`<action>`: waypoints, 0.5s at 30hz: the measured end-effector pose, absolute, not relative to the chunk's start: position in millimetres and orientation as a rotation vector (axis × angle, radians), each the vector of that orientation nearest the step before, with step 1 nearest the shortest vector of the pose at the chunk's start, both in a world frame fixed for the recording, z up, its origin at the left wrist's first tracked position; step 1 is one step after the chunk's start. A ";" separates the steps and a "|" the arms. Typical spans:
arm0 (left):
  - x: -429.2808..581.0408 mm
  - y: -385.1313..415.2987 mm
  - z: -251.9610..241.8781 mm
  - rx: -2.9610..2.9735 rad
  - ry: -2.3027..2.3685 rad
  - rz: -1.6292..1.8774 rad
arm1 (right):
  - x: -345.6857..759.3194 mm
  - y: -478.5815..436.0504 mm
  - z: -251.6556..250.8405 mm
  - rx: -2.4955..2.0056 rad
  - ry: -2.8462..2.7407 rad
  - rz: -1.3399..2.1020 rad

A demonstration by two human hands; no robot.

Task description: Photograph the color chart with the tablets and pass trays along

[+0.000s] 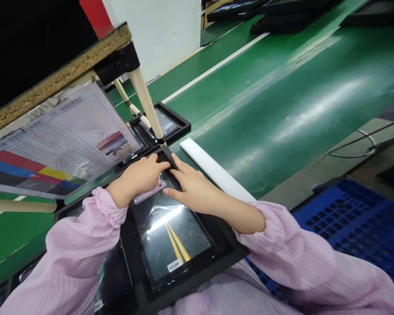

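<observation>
Left hand, right hand over 1 screen.

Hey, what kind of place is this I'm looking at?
Probably a factory assembly or inspection line. A long green conveyor-like surface runs alongside, a black tray holds a flat glossy panel, and a printed sheet hangs below a shelf edge.

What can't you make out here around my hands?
In the head view:
Panel, upper end: partly hidden by the left hand and right hand.
Barcode label, print: too small.
Printed sheet, fine text: too small.
Blue crate: partly behind the right sleeve, cut off by the right edge.
</observation>
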State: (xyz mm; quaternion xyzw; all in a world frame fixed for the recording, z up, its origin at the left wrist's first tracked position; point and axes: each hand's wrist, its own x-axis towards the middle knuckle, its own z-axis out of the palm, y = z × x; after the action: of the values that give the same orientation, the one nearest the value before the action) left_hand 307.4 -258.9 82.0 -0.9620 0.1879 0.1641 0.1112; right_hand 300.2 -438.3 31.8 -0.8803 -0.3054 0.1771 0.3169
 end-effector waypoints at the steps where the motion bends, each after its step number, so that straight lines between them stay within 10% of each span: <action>1: 306.9 -259.4 82.0 -2.820 0.556 0.477 | 300.7 -438.1 31.4 -2.306 -0.790 0.465; 15: 257.3 -228.7 105.1 -3.044 0.513 0.243 | 287.1 -437.3 33.5 -2.347 -1.032 0.068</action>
State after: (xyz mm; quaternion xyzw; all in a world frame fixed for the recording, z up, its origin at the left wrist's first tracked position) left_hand 257.3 -228.7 105.1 -0.9828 0.1657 0.0783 0.0223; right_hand 287.1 -437.3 33.5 -0.8772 -0.3859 0.0255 0.2844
